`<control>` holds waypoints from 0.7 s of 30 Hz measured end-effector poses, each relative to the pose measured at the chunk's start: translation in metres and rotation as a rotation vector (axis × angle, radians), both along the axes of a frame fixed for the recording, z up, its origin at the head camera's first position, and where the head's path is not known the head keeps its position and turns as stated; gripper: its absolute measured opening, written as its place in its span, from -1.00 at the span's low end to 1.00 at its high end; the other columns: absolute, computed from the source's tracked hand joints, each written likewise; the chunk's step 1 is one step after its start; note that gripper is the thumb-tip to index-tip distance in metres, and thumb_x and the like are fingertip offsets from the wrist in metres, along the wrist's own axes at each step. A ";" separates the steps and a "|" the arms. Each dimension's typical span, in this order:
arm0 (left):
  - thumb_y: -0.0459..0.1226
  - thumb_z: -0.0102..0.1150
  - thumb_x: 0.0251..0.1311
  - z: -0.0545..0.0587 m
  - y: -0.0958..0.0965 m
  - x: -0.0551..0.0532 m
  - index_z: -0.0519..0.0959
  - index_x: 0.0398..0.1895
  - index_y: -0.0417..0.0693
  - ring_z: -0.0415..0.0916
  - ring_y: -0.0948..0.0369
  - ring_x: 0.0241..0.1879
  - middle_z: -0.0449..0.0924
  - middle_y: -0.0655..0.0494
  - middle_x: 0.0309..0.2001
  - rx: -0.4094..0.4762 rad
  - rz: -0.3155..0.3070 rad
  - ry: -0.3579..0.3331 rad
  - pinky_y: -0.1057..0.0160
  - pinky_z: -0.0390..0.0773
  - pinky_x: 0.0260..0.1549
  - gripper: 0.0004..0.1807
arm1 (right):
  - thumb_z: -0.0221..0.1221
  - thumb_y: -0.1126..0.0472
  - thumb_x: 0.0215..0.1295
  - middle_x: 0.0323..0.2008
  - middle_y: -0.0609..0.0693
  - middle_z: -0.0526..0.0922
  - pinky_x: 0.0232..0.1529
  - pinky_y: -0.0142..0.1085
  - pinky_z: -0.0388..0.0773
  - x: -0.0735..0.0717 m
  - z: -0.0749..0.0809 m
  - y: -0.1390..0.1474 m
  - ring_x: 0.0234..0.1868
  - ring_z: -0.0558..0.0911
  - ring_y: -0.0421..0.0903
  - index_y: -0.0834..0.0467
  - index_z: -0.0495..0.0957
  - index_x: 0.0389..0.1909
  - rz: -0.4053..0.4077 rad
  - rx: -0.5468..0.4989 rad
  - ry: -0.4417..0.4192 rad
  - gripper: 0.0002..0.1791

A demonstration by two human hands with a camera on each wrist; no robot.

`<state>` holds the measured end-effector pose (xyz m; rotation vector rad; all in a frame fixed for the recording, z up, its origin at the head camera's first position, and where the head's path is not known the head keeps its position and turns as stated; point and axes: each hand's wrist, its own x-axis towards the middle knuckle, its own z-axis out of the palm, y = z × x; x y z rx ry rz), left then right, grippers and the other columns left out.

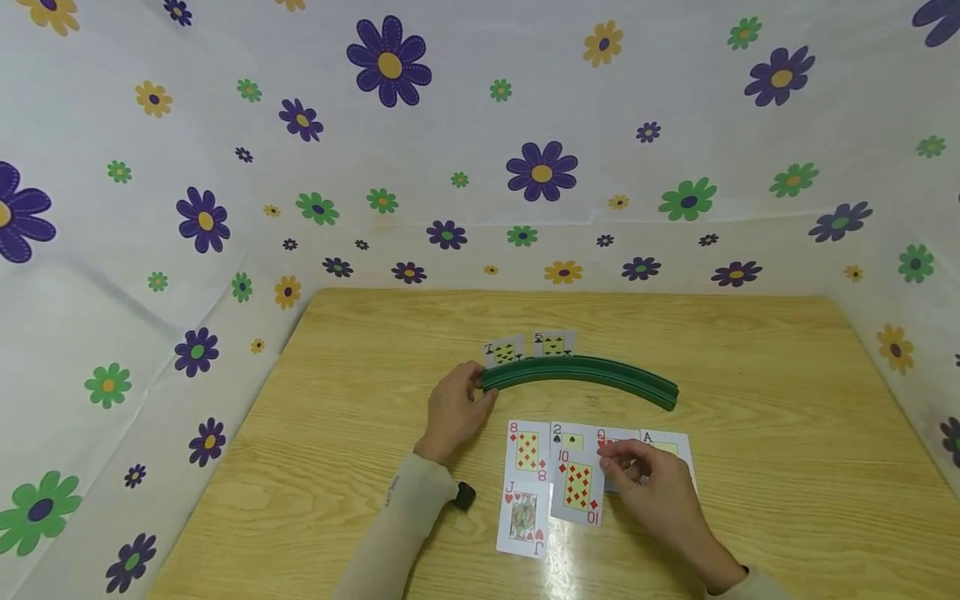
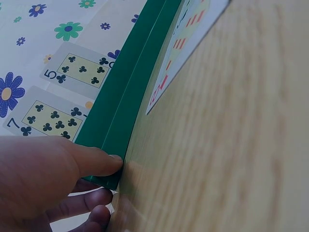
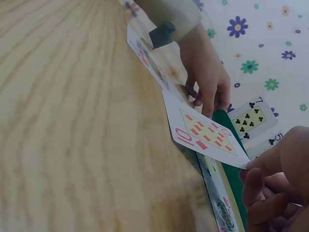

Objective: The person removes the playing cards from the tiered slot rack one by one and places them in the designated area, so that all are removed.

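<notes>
My left hand grips the left end of a curved green card holder, its thumb along the near side in the left wrist view. A 7 of clubs and a 5 of clubs stand upright in the holder. Between thumb and fingers, my right hand pinches the corner of a 10 of diamonds. That card tilts face up, overlapping the lower part of a 2 of spades. Partly behind the right hand lie a red queen and an ace.
At the left of the face-up row lies an 8 of diamonds, with a jack of hearts below it. A wooden table carries everything. Flower-patterned white cloth surrounds its back and sides. A dark block sits at the left wrist.
</notes>
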<state>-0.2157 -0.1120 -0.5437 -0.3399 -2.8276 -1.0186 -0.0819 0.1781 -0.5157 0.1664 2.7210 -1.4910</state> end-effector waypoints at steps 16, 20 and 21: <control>-0.25 0.49 0.37 0.002 0.000 0.000 0.68 0.07 -0.12 0.41 0.29 -0.42 0.75 0.01 -0.15 0.007 -0.012 0.029 0.35 0.33 -0.40 -0.71 | 0.46 0.29 0.37 -0.31 -0.10 0.78 -0.52 -0.43 0.31 0.012 -0.008 -0.007 -0.59 0.40 -0.30 0.04 0.84 -0.14 0.033 0.027 -0.015 -0.89; -0.25 0.49 0.36 0.002 0.000 0.001 0.68 0.06 -0.12 0.40 0.29 -0.42 0.75 0.01 -0.16 0.015 -0.013 0.030 0.35 0.33 -0.41 -0.71 | 0.48 0.28 0.34 -0.31 -0.11 0.80 -0.51 -0.43 0.35 0.014 -0.009 -0.009 -0.59 0.44 -0.29 0.04 0.85 -0.14 0.036 0.040 -0.049 -0.88; -0.25 0.49 0.36 0.003 0.000 0.001 0.68 0.05 -0.12 0.40 0.30 -0.42 0.75 0.01 -0.16 0.017 -0.013 0.031 0.34 0.33 -0.41 -0.71 | 0.48 0.28 0.34 -0.32 -0.12 0.79 -0.51 -0.43 0.36 0.014 -0.009 -0.009 -0.59 0.45 -0.29 0.04 0.85 -0.15 0.037 0.042 -0.051 -0.87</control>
